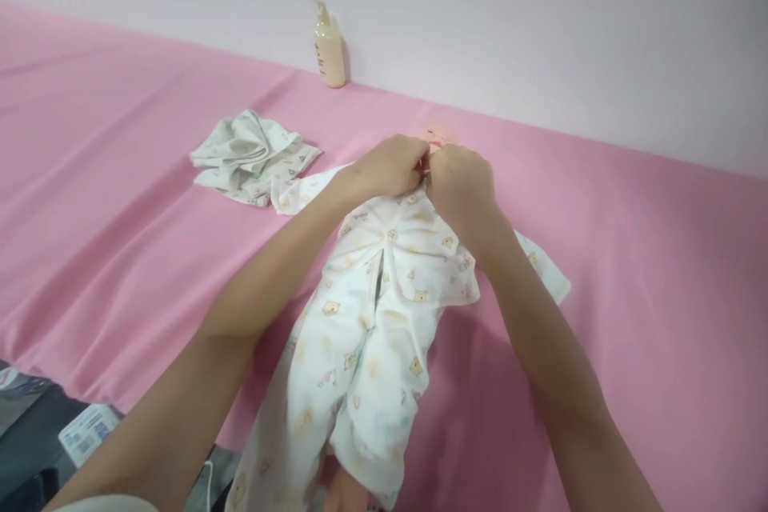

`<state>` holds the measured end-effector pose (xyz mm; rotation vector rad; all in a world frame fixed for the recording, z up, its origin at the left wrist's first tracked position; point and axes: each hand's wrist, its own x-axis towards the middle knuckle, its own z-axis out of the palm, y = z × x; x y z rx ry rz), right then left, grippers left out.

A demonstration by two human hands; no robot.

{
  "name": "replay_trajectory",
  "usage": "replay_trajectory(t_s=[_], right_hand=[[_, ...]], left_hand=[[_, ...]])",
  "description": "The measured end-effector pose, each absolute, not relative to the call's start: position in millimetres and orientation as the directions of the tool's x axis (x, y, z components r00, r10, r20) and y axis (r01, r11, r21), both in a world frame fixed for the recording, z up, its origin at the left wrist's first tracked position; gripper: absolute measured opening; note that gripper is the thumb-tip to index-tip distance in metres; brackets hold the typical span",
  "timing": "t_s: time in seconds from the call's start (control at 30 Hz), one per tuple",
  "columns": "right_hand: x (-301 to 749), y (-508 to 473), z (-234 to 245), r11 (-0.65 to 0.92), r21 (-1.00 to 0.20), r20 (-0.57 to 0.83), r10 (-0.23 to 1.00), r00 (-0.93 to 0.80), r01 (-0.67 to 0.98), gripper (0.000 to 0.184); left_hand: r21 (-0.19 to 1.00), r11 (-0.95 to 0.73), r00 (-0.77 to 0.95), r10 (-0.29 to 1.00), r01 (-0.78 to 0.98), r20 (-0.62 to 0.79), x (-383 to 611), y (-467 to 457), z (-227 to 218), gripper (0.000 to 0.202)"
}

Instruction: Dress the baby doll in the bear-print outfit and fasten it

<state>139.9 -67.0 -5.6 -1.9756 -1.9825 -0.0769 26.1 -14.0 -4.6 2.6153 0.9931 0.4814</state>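
A baby doll lies on its back in a white top (414, 236) and white trousers (384, 368), both printed with small bears. Its head (437, 134) shows only partly behind my hands, and a bare foot (346, 492) sticks out at the bottom of the view. At the neck of the top, my left hand (393, 164) is closed in a pinch on the collar. Right beside it my right hand (461, 182) is also closed on the collar, knuckles up. The fingertips and the exact fastening between them are hidden. Below them the top's front hangs apart under a middle fastening.
A crumpled white patterned cloth (249, 156) lies left of the doll. By the wall stands a cream pump bottle (330, 52). A pink sheet (648, 320) covers the surface. Beyond its near left edge are a white labelled box (89, 434) and a white cable (209, 484).
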Motion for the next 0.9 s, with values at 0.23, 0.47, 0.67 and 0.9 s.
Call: replay_trajectory(t_s=[0.23,0.47,0.67,0.9], right_hand=[[156,-63,-11,0.124,-0.438,0.37,0.927,0.053,0.89,0.021],[168,-58,-15,0.167,-0.67,0.35,0.931,0.109,0.724,0.021],[167,-55,-22,0.186,-0.673,0.379,0.918,0.118,0.716,0.014],[168,-52,-24,0.229,-0.705,0.388,0.917,0.094,0.671,0.013]], left_hand=[[0.554,-0.615,0.625,0.754,0.562,0.203,25,-12,-3,0.023],[0.663,-0.613,0.634,0.728,0.43,0.261,26,-11,-2,0.022],[0.685,-0.603,0.648,0.72,0.408,0.248,26,-11,-3,0.019],[0.673,-0.619,0.649,0.713,0.405,0.265,26,-9,-5,0.022]])
